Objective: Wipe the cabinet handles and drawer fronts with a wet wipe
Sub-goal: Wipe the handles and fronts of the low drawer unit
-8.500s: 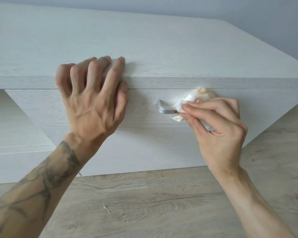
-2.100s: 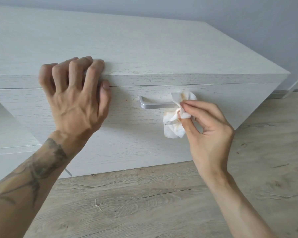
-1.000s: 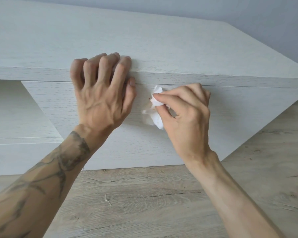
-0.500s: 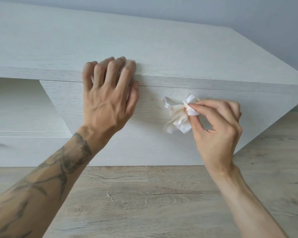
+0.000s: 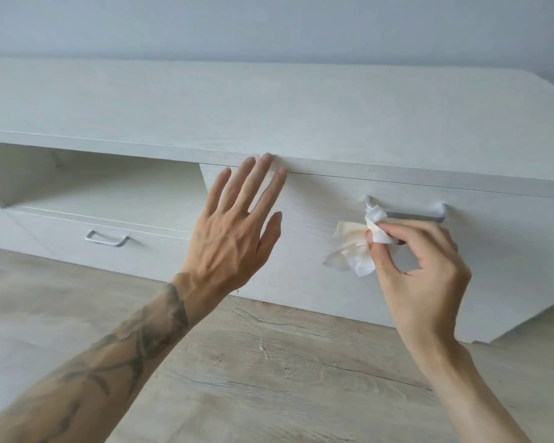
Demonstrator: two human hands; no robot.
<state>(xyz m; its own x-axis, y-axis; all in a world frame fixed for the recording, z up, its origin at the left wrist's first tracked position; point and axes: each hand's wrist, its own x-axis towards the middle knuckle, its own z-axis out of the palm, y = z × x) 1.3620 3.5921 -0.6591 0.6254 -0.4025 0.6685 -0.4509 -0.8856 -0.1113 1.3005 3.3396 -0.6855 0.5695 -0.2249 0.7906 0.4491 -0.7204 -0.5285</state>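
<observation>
A low white wood-grain cabinet [image 5: 269,100] stands on the floor. Its right drawer front [image 5: 509,270] carries a silver bar handle [image 5: 410,213]. My right hand [image 5: 419,270] pinches a crumpled white wet wipe [image 5: 352,247] with yellowish stains, just below the handle's left end. My left hand [image 5: 234,231] is open with fingers spread, its fingertips at the drawer's top edge. A lower left drawer [image 5: 147,247] has its own silver handle [image 5: 107,238].
An open shelf recess [image 5: 103,183] sits above the left drawer. Pale wood-plank floor [image 5: 269,362] runs in front of the cabinet. A grey-blue wall [image 5: 269,24] is behind it.
My left hand has let go of the cabinet's top edge and opened flat. My right hand with the wipe has dropped just below the handle, most of which now shows. The view has pulled back.
</observation>
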